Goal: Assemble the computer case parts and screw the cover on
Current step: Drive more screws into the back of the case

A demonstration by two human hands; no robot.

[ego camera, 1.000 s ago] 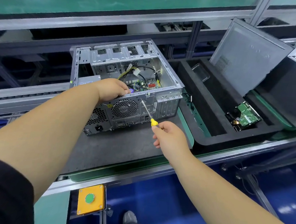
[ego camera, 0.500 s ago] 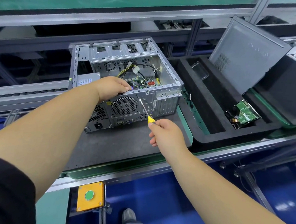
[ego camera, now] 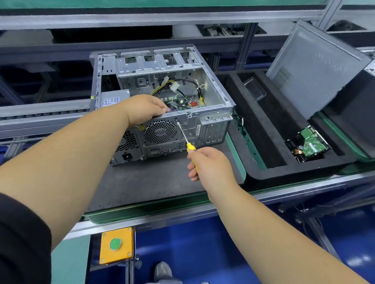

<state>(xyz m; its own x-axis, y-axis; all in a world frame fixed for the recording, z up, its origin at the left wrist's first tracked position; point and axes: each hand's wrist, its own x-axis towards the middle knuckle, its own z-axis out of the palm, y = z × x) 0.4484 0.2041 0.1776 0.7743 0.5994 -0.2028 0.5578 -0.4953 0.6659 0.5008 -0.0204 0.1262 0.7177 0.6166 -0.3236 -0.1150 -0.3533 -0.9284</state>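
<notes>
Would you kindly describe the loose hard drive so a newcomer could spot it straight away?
Start at the black foam tray right of the open computer case. In its near right pocket, below the leaning grey side panel, lies the hard drive. Its green circuit board faces up, the only green board outside the case.

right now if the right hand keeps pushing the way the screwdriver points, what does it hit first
The right hand points the screwdriver up-left at the computer case. Its tip already looks to be on a screw at the rear panel's top edge, so the rear panel comes first.
</notes>
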